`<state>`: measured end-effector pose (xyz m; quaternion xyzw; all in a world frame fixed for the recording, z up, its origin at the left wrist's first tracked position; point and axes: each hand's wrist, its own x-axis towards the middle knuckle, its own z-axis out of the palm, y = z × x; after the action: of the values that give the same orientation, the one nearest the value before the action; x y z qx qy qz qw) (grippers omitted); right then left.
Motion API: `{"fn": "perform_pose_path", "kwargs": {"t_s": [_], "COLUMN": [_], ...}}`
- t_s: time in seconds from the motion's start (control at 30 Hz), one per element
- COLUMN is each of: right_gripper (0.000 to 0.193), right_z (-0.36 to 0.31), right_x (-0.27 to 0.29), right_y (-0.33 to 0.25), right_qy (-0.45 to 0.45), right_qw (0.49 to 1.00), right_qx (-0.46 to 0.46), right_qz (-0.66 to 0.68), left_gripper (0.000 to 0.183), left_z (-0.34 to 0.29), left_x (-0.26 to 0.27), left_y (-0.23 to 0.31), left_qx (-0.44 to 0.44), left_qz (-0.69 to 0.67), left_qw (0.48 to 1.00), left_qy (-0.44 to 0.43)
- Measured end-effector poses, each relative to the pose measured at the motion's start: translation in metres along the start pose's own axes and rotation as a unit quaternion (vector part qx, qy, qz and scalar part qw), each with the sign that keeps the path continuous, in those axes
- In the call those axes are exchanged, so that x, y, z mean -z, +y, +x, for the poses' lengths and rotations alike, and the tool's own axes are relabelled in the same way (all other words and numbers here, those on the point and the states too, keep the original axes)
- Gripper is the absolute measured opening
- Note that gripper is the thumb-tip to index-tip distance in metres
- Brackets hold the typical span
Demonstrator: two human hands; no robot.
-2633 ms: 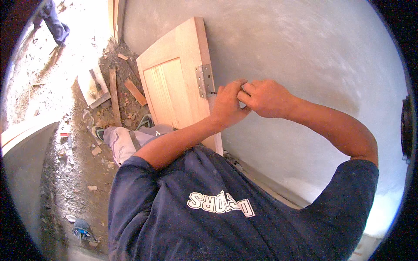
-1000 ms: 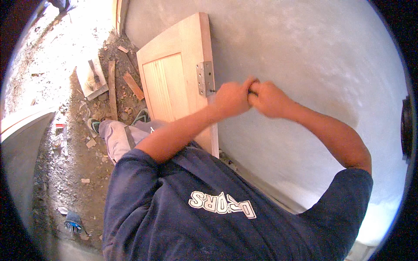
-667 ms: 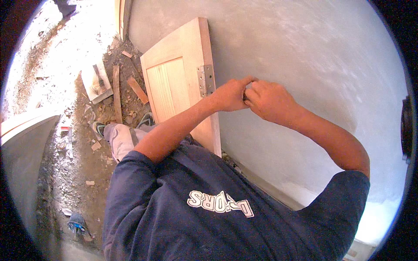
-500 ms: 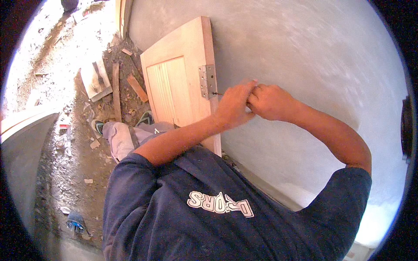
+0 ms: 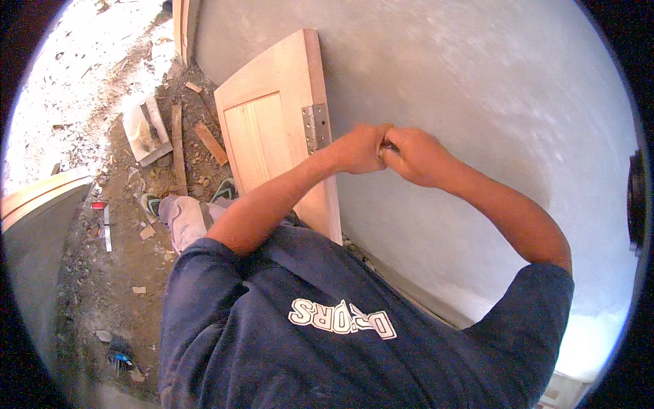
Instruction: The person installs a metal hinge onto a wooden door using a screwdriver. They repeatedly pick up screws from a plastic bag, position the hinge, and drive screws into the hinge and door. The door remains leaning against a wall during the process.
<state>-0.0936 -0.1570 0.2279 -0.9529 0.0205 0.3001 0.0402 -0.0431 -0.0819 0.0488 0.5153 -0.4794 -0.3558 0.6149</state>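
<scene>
A pale wooden door panel [image 5: 262, 78] stands on its edge against the grey wall. The metal hinge [image 5: 315, 126] is set on the panel's narrow edge, its lower end partly behind my left wrist. Just right of the hinge, my left hand [image 5: 361, 148] is closed, its fingers meeting those of my right hand [image 5: 417, 157], also closed. Between them shows a small dark bit of a screwdriver [image 5: 390, 145]; the rest of its handle and its shaft are hidden by my hands.
The plastered wall [image 5: 436, 75] rises close behind my hands. On the dirt floor to the left lie a pale block [image 5: 146, 133], narrow wood strips [image 5: 210, 143], a red-ended metal strip [image 5: 107, 228] and a blue-bristled brush [image 5: 120, 358]. Another wooden edge [image 5: 44, 198] is at far left.
My left hand has turned and now covers the thin dark shaft that showed by the hinge. Both hands stay close together, and the view has shifted slightly.
</scene>
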Motion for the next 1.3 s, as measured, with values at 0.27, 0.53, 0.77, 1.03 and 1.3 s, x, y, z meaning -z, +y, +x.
{"fn": "perform_pose_path", "kwargs": {"t_s": [0.27,0.53,0.77,1.03,1.3], "right_gripper": [0.015,0.02,0.021,0.022,0.022], "right_z": [-0.003,0.011,0.002,-0.002,0.012], "right_x": [-0.013,-0.004,-0.019,-0.016,-0.009], "right_y": [0.017,0.02,0.013,0.004,0.007], "right_qy": [-0.092,-0.137,-0.057,-0.04,-0.044], "right_qw": [0.965,0.983,0.982,0.986,0.972], "right_qx": [0.167,-0.002,-0.112,0.089,0.157], "right_qz": [-0.181,0.119,0.142,-0.137,-0.172], "left_gripper": [0.066,0.066,0.065,0.067,0.081], "left_z": [-0.041,0.017,-0.001,-0.096,-0.062], "left_x": [-0.035,0.014,0.001,0.007,0.055], "left_y": [0.026,-0.008,-0.019,0.001,-0.049], "left_qx": [-0.128,0.062,0.004,-0.167,0.124], "left_qz": [0.138,0.019,-0.004,0.148,-0.151], "left_qw": [0.93,0.978,0.998,0.929,0.89], "left_qy": [0.317,-0.198,-0.055,0.295,0.411]}}
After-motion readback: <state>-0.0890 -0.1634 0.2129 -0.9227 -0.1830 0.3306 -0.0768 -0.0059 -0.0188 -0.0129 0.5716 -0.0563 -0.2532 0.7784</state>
